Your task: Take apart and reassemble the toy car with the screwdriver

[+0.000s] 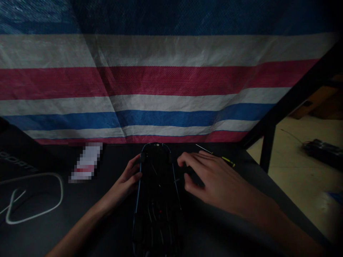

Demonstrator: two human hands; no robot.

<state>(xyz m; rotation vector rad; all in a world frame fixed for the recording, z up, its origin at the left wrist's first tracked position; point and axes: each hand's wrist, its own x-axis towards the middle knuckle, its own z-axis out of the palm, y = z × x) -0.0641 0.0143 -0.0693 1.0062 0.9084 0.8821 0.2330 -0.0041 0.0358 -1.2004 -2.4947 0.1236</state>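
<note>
A dark toy car lies upside down on the black table, with its underside and wheels facing up and its nose pointing away from me. Against its left side rests my left hand, fingers and thumb gripping the edge near the front wheel. My right hand hovers just right of the car, thumb and curled forefinger apart, with nothing visible between them. Beyond its knuckles lies a thin screwdriver with a yellow and black handle. Dim light hides the car's finer details.
A striped plastic sheet hangs behind the table. On the left are a white cable, a blurred-out packet and a dark box. A black frame post stands at right; another dark object lies on the floor.
</note>
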